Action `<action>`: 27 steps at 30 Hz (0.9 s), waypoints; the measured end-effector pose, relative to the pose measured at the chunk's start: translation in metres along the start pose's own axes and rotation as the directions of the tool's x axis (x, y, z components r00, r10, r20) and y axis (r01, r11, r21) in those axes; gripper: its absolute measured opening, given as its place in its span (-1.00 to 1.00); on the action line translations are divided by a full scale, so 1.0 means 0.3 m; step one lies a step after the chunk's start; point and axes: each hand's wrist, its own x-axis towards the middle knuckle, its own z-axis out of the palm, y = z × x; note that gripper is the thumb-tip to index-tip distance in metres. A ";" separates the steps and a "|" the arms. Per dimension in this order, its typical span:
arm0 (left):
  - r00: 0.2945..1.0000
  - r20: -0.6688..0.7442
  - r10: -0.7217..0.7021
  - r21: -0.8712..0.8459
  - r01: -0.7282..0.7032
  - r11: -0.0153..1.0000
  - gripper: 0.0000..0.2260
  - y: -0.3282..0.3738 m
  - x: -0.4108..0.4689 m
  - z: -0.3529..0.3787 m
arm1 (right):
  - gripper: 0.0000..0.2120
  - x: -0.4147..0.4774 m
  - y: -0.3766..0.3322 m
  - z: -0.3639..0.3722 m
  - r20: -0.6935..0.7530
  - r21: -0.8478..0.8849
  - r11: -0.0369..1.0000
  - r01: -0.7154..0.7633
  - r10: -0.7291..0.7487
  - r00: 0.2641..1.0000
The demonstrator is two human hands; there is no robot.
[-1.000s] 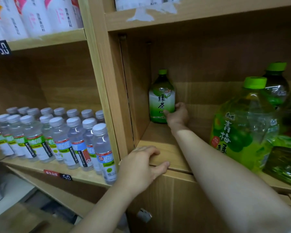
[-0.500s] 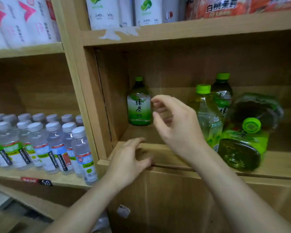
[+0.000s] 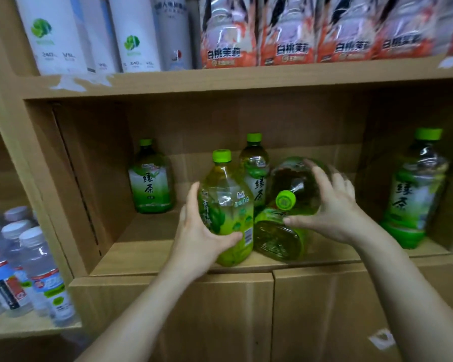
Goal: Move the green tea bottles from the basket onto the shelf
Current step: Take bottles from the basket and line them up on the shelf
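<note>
Green tea bottles up on the light brown wooden shelf (image 3: pixel 152 254). Left grip (image 3: pixel 202 239) wrapped round the tall clear plastic bottle of yellow-green drink with a bright green cap (image 3: pixel 226 202), thumb across the front, standing upright near the shelf's front edge. Right grip (image 3: pixel 335 207) spread wide over the dark green plastic bottle lying on its side (image 3: pixel 294 178), fingers (image 3: pixel 321 180) bent but not closed on anything.

To do this step well: hold the upright one low down to stop any tipping. Close the right fingers round the fat middle of the fallen one, not the cap. Stand it on its flat bottom, then slide both back beside the small green tea bottle in the back left corner (image 3: pixel 151 184).

Hard to see: right fingers blurry, so touching or not, cannot tell. One fallen bottle or two piled together, also unclear. Left fingers hidden behind the bottle. Basket not in view.
</note>
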 end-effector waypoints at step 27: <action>0.707 0.276 0.651 0.493 -0.685 0.536 -0.70 0.505 0.110 0.330 | 0.17 -0.046 0.273 -0.110 -0.164 0.196 0.977 0.079 -0.047 0.985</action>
